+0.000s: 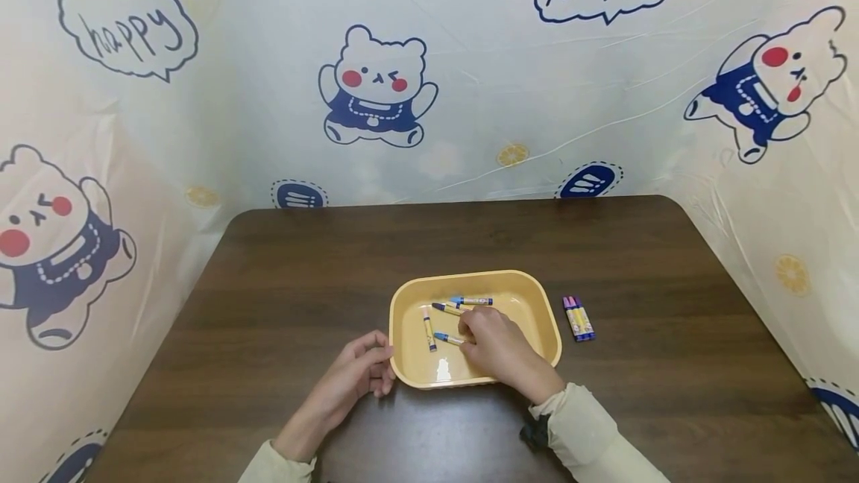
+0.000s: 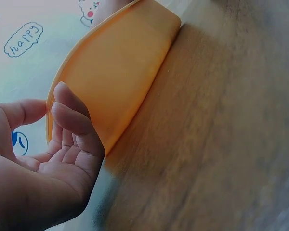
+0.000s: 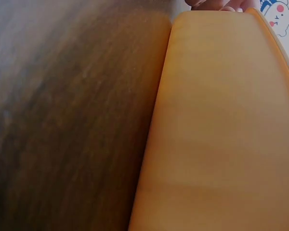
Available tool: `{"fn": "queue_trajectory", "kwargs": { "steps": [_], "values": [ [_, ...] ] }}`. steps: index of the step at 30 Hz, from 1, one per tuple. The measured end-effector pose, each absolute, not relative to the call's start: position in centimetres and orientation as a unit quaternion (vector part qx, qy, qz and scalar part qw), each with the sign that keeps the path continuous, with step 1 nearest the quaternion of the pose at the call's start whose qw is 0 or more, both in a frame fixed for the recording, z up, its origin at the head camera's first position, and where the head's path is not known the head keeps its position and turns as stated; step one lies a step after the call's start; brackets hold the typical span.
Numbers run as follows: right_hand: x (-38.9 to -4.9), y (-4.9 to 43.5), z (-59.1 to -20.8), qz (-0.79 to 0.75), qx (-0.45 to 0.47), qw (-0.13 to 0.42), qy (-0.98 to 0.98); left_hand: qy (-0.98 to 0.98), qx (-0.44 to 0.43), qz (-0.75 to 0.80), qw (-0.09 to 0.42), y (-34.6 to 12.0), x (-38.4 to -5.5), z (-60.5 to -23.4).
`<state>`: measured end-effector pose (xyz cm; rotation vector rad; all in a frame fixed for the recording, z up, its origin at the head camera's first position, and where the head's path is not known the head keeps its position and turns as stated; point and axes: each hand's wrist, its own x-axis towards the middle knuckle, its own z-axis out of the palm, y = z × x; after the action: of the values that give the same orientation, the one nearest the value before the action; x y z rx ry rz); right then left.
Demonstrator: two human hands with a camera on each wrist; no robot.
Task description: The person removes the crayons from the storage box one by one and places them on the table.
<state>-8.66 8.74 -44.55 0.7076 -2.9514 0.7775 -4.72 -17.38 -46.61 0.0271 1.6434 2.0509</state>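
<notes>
A shallow yellow plastic tray sits on the table with several crayons inside. At its left end my left hand holds the rim, thumb on the edge and curled fingers against the outer wall; the left wrist view shows this hand close up. My right hand reaches down into the tray and pinches the right end of a blue-tipped crayon. Close by lie a pink-tipped crayon, a dark-tipped crayon and another blue-tipped crayon. The right fingertips are partly hidden.
Right of the tray, a few purple- and pink-tipped crayons lie side by side on the dark wooden table. A printed curtain hangs behind and at both sides. The tray's outer wall fills much of the right wrist view.
</notes>
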Motion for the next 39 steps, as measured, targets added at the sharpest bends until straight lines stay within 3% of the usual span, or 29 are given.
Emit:
{"fn": "queue_trajectory", "kwargs": {
  "steps": [23, 39],
  "values": [
    [-8.71, 8.65, -44.73, 0.26, 0.247, -0.007, -0.933, 0.603, 0.004, 0.757, 0.253, -17.21, -4.73, -46.64],
    [-8.78, 8.74, -44.9, 0.254, 0.263, 0.024, -0.93, 0.604, 0.013, 0.755, 0.254, -17.29, -4.78, -46.62]
  ]
}}
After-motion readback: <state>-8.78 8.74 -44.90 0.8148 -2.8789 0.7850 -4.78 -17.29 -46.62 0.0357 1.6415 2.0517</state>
